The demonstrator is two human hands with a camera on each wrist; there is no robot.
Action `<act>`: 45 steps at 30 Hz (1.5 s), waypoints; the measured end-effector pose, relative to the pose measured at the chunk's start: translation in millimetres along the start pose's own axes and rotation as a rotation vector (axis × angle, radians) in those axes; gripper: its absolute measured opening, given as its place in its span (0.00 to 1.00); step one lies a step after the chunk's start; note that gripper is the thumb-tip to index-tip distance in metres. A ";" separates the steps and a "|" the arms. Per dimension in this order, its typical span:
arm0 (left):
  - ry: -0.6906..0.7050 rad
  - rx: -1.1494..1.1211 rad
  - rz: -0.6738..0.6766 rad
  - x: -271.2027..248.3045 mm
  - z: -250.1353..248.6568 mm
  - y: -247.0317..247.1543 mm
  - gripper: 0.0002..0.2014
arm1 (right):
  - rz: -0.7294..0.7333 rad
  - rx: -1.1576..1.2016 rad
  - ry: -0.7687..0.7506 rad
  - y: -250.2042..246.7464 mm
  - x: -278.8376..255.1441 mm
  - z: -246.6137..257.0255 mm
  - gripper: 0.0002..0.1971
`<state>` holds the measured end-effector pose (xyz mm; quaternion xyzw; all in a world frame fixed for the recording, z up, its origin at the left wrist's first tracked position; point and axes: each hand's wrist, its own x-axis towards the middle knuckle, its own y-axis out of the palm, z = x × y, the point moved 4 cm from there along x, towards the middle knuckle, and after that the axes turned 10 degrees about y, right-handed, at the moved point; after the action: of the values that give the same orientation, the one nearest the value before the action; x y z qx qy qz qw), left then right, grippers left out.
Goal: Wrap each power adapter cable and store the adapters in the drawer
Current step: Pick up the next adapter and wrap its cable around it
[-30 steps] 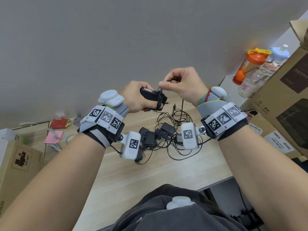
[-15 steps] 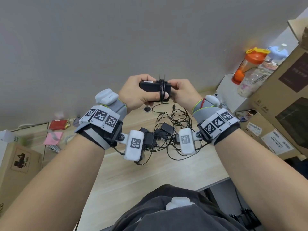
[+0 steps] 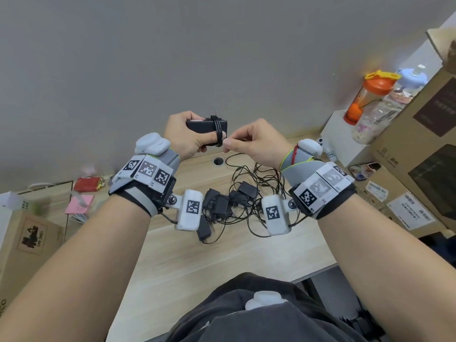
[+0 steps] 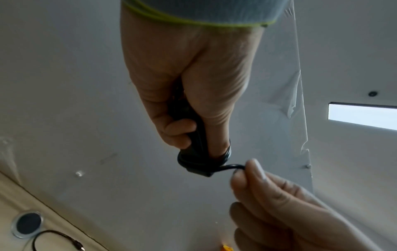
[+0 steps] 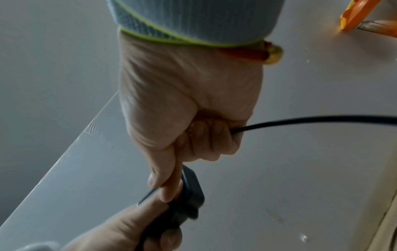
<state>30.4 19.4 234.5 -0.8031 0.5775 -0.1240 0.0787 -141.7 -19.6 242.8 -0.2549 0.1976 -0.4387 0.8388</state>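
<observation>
My left hand [image 3: 190, 137] grips a black power adapter [image 3: 201, 126] held up in front of the wall, prongs pointing up. Its cable [image 3: 217, 130] is looped a few times round the body and over my left thumb. My right hand [image 3: 249, 141] pinches the free run of that cable [image 4: 233, 166] just right of the adapter, and the cable trails out past the curled fingers [image 5: 300, 119]. The left wrist view shows the adapter [image 4: 194, 144] in the fist with the loops at its end. A tangled pile of several black adapters [image 3: 227, 203] lies on the wooden desk [image 3: 222, 262] below.
An orange-lidded shaker bottle [image 3: 367, 99] and a clear bottle stand on a white box [image 3: 343, 139] at the right, beside large cardboard cartons [image 3: 424, 144]. A round cable hole [image 3: 218, 161] sits at the desk's back. Another carton [image 3: 27, 238] and red and pink items are at the left.
The right hand has carried the cable round the adapter, adding a loop, and now sits lower and to the right of it. The left hand turned the adapter, prongs now up.
</observation>
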 end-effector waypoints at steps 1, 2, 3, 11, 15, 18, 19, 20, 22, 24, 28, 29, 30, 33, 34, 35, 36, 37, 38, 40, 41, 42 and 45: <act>-0.005 0.020 0.020 -1.0 1.3 0.6 0.21 | -0.001 0.000 -0.008 -2.3 0.1 1.5 0.09; -0.008 0.040 0.043 -2.3 2.1 1.6 0.21 | -0.004 0.002 -0.020 -4.5 0.8 2.8 0.09; -0.011 0.057 0.066 -3.3 2.7 2.8 0.21 | -0.008 0.000 -0.034 -6.4 1.8 3.9 0.10; 0.021 0.167 0.267 -12.2 -5.6 14.3 0.20 | -0.111 0.119 -0.050 -24.5 12.6 0.9 0.07; 0.061 0.128 0.339 -18.4 -16.4 22.7 0.21 | -0.154 0.185 -0.053 -32.1 17.2 -4.8 0.08; 0.072 0.077 0.361 -21.0 -23.2 26.3 0.21 | -0.185 0.220 -0.070 -34.3 20.1 -10.9 0.10; 0.072 0.054 0.362 -21.6 -25.0 27.0 0.21 | -0.181 0.235 -0.074 -33.7 20.6 -12.7 0.10; 0.071 0.032 0.361 -22.0 -26.6 27.4 0.20 | -0.174 0.245 -0.075 -32.4 20.9 -14.6 0.10; 0.070 -0.008 0.356 -22.6 -29.3 28.1 0.21 | -0.165 0.248 -0.072 -28.8 19.9 -16.4 0.11; 0.070 -0.043 0.342 -22.4 -30.3 27.8 0.21 | -0.177 0.214 -0.063 -25.2 19.7 -18.0 0.12; 0.067 -0.120 0.294 -21.9 -32.0 26.5 0.20 | -0.170 0.194 -0.018 -14.4 21.5 -24.1 0.13; 0.072 -0.132 0.280 -21.5 -33.0 25.9 0.20 | -0.162 0.189 -0.009 -11.5 21.9 -25.5 0.13; 0.079 -0.143 0.265 -20.6 -33.9 25.1 0.20 | -0.151 0.181 0.006 -8.8 22.4 -27.3 0.12; 0.103 -0.191 0.212 -17.4 -36.1 22.0 0.17 | -0.110 0.112 0.050 -0.7 20.1 -29.5 0.16; 0.113 -0.207 0.192 -15.7 -36.4 20.8 0.17 | -0.093 0.084 0.058 2.3 19.0 -29.8 0.16; 0.120 -0.223 0.166 -13.8 -36.1 19.3 0.17 | -0.078 0.063 0.067 5.4 18.0 -30.4 0.17; 0.124 -0.239 0.138 -11.8 -35.6 17.5 0.17 | -0.067 0.052 0.071 8.5 17.2 -30.7 0.17; 0.123 -0.254 0.109 -9.9 -34.6 15.7 0.17 | -0.057 0.045 0.064 11.2 16.0 -30.1 0.18; 0.121 -0.262 0.084 -8.3 -33.5 14.0 0.18 | -0.045 0.034 0.054 13.8 14.8 -29.0 0.18; 0.112 -0.260 0.027 -5.2 -30.4 10.2 0.18 | -0.016 0.012 0.029 17.0 12.3 -25.2 0.17; 0.104 -0.250 -0.003 -3.9 -28.1 8.0 0.19 | 0.001 0.009 0.021 17.7 10.3 -22.6 0.16; 0.094 -0.234 -0.032 -2.4 -25.0 5.4 0.20 | 0.017 0.011 0.022 17.8 8.3 -20.6 0.14; 0.066 -0.178 -0.088 1.0 -13.9 -0.5 0.21 | 0.055 0.010 0.047 19.1 3.9 -17.3 0.12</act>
<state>27.2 18.8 248.0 -0.8270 0.5527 -0.1018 -0.0173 -137.0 -18.0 217.2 -0.2346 0.2219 -0.4221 0.8471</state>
